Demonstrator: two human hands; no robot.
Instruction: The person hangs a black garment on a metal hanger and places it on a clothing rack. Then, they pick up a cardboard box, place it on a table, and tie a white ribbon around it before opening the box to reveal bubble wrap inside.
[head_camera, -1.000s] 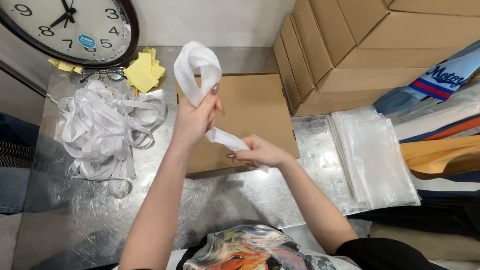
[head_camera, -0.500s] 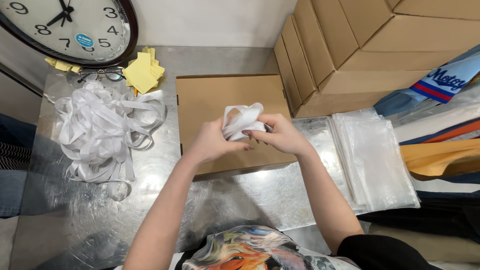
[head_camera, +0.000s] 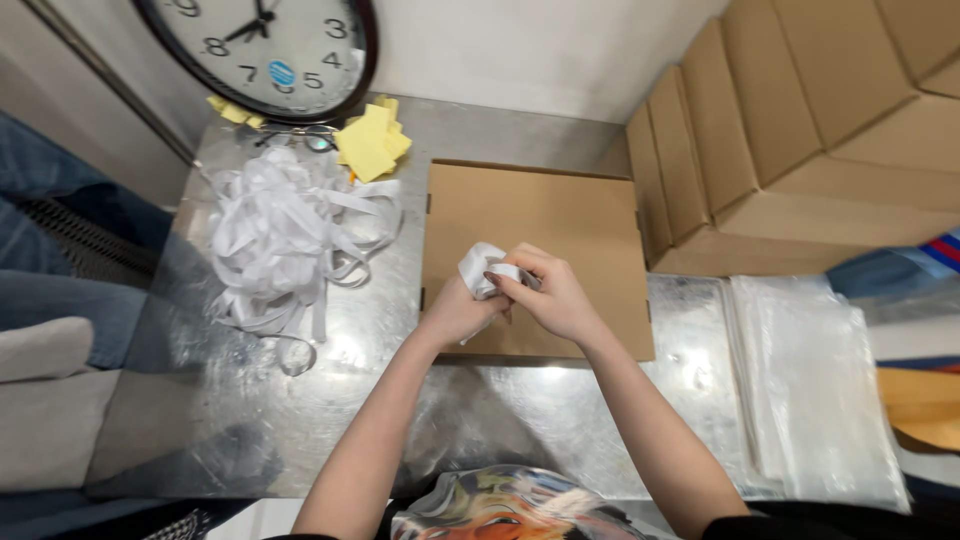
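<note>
White ribbon bundle (head_camera: 480, 268) sat bunched between your hands above the flat cardboard box (head_camera: 535, 225) | your left hand (head_camera: 455, 310) and right hand (head_camera: 550, 298) were both closed around it | looked soft, light, prone to unravel; pinch across the folds | beyond: loose ribbon pile (head_camera: 285, 235), yellow notes (head_camera: 370, 140), clock (head_camera: 270, 45).
</note>
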